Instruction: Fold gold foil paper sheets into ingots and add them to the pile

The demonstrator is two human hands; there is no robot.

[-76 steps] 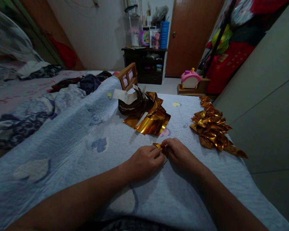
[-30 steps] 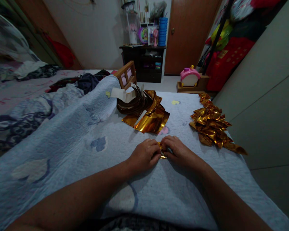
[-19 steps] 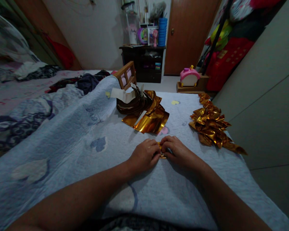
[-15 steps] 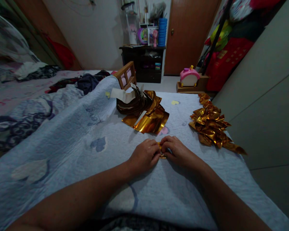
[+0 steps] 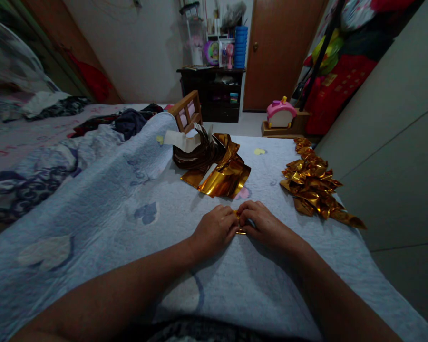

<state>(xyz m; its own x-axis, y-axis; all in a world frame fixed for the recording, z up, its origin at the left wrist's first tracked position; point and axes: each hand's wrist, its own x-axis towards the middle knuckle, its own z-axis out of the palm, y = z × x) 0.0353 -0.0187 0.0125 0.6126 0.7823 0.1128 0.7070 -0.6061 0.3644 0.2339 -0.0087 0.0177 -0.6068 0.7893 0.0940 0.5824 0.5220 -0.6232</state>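
Side by side on the blue bedspread [image 5: 231, 285], my left hand [image 5: 217, 228] and my right hand [image 5: 260, 221] are both closed on one small piece of gold foil paper [image 5: 241, 232]. Only a thin strip of it shows between the fingers; the rest lies hidden under them. Just beyond my hands sits a loose stack of gold foil sheets [image 5: 224, 178], with pale backing showing on some. Off to the right is a heap of folded, pointed gold foil pieces [image 5: 312, 185].
A wooden frame [image 5: 187, 111] stands at the bed's far end. Behind it are a dark cabinet [image 5: 214, 111] and a brown door [image 5: 278, 52]. A pink toy case [image 5: 281, 115] rests at the back right. Rumpled clothes [image 5: 128, 124] lie on the left, and a pale panel [image 5: 395, 190] borders the right.
Very little differs. The fingers of both hands shift slightly on the gold foil paper, while the stack and the heap stay where they were.
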